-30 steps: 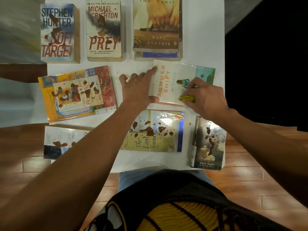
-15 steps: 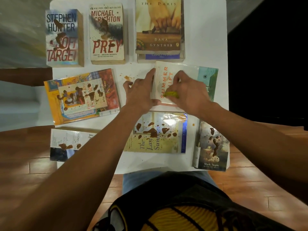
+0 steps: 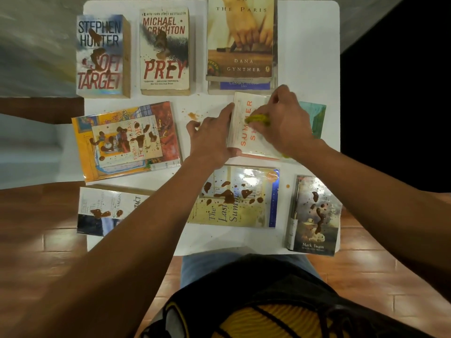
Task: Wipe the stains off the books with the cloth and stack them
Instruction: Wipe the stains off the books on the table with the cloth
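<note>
A white "Summer Shift" book [image 3: 244, 128] lies right of centre on the white table [image 3: 310, 69]. My right hand [image 3: 284, 123] presses a small yellow-green cloth [image 3: 258, 119] onto its cover. My left hand [image 3: 212, 139] steadies the book's left edge, fingers spread, thumb at its near corner. Behind it stands a stack topped by a Dana Gynther book [image 3: 241, 37]. Brown stains mark "Soft Target" [image 3: 100, 54], "Prey" [image 3: 164, 50], the orange picture book [image 3: 127, 140], "The Last Summer" [image 3: 234, 197], the Mark Twain book [image 3: 314, 215] and a dark book [image 3: 102, 211] at near left.
A brown smear [image 3: 192, 115] sits on the table between the orange book and my left hand. The table's near edge is at my lap. Wooden floor shows on both sides, and a dark area lies off the right edge.
My right hand has rubbed the cloth leftward and away across the "Summer Shift" cover, from its middle toward the title. My left hand stayed on the book's left edge.
</note>
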The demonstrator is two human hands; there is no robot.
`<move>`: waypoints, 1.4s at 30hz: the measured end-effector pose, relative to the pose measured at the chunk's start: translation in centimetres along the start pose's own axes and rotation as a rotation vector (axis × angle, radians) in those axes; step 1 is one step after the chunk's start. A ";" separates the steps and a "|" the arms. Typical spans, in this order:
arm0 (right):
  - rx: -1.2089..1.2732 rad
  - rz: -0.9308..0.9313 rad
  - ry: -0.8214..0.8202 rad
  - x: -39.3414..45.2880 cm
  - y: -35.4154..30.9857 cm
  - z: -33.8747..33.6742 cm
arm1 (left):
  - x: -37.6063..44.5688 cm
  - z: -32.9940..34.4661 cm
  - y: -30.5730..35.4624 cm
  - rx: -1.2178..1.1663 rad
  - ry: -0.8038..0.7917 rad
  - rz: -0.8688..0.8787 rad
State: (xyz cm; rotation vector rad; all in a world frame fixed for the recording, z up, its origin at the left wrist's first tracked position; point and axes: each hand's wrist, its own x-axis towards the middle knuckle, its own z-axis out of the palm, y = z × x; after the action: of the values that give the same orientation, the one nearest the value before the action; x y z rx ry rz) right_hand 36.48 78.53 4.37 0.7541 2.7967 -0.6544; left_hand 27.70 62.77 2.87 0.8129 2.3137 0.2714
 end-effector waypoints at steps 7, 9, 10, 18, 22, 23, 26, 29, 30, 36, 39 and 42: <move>-0.028 -0.104 -0.018 -0.6 -0.7 0.5 | 0.0 0.0 -0.2 0.003 0.011 0.011; 0.023 0.005 0.043 0.4 -0.5 0.1 | 0.0 -0.1 -0.3 -0.007 0.005 0.017; 0.053 0.083 0.084 1.0 -0.4 0.0 | 0.0 -0.2 -0.3 -0.013 0.002 0.017; 0.006 -0.042 -0.018 1.4 -0.6 0.2 | -0.1 -0.1 -0.3 -0.002 0.002 0.016; 0.044 0.074 0.112 1.4 -1.0 0.9 | -0.2 -0.1 -0.1 -0.012 0.007 0.002; 0.017 -0.007 0.079 1.0 -1.2 1.2 | -0.2 -0.1 -0.1 -0.005 0.011 0.003; 0.002 -0.079 0.028 0.8 -1.1 1.3 | -0.2 0.0 0.0 0.000 0.001 -0.001; 0.049 0.052 0.097 2.1 -1.0 0.8 | -0.2 -0.1 0.0 -0.008 0.003 -0.008; 0.045 0.027 0.087 2.1 -1.1 0.8 | -0.2 0.0 0.0 -0.006 0.006 -0.007; -0.005 -0.205 -0.115 -1.7 -0.2 0.8 | -0.2 0.2 -0.1 0.003 0.016 -0.006; -0.047 -0.261 -0.146 -3.1 1.0 0.6 | -0.2 0.2 0.0 0.004 0.015 -0.010; -0.092 -0.284 -0.171 -3.9 2.6 -0.2 | -0.4 0.2 0.0 0.003 0.010 -0.015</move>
State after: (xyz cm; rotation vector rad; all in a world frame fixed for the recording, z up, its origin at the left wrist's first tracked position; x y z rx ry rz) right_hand 41.15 78.93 4.64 0.2709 2.7742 -0.5970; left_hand 28.03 62.57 2.95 0.7974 2.3286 0.2665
